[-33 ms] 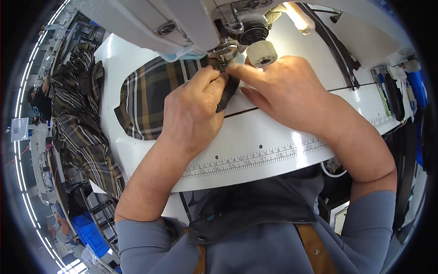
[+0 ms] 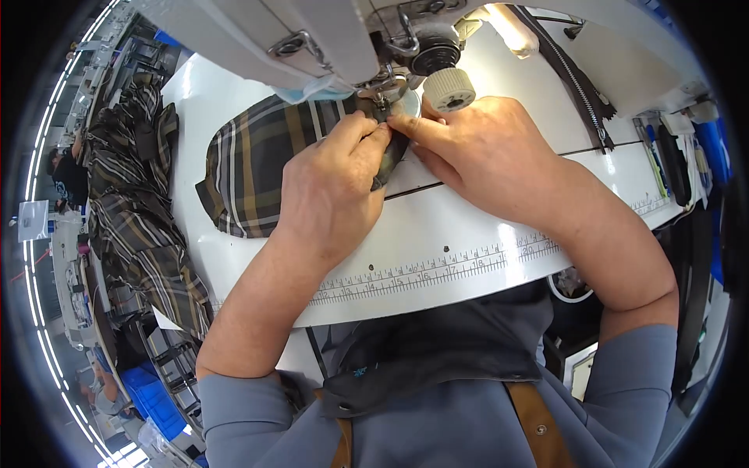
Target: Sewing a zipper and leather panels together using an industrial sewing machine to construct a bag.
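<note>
A dark plaid fabric piece (image 2: 253,168) with tan and white stripes lies on the white sewing table, its right end under the presser foot (image 2: 381,100) of a sewing machine (image 2: 328,35). Over that end rests my left hand (image 2: 331,187), thumb and fingers closed on the fabric just in front of the foot. My right hand (image 2: 495,152) comes in from the right, its fingertips pinching the fabric edge beside the foot, below the pale round knob (image 2: 449,90). Both hands partly hide the cloth between them.
More crumpled plaid fabric (image 2: 136,203) hangs over the table's left side. A ruler scale (image 2: 421,277) runs along the front edge. A metal zipper (image 2: 581,90) lies at the far right, near pens and tools (image 2: 675,160). A lit lamp (image 2: 511,31) sits behind the knob.
The fabric edge between my hands has turned slightly, showing a lighter patch beside my left fingers. My right fingertips have shifted a little; both arms stay almost in place.
</note>
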A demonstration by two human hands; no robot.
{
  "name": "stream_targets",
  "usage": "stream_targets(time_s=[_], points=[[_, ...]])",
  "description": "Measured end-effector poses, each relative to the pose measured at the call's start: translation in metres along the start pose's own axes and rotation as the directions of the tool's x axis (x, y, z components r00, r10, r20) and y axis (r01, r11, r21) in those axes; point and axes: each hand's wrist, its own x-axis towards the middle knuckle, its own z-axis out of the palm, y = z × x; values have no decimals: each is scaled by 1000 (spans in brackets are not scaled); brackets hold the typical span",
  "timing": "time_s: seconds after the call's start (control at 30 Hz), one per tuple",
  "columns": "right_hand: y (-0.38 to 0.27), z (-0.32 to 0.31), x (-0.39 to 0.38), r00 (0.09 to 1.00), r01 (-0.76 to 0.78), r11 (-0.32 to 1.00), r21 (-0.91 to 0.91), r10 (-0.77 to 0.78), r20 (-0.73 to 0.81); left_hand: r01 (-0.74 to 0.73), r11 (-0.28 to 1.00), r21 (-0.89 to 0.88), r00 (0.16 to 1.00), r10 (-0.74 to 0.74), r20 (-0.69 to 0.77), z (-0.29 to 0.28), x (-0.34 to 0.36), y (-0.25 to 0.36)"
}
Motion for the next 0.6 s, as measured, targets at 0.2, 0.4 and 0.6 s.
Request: stream_targets(time_s=[0.2,0.4,0.6], points=[[5,8,0,999,-1,1000,2,1,-37,-16,1000,9,1000,16,-19,6,-1,-4],[10,-7,0,999,-47,996,-74,46,-12,-6,1000,-26,999,6,-35,9,2,-9],[16,-16,2,994,-87,992,-88,82,-67,-7,1000,-1,999,7,-32,10,2,-10]])
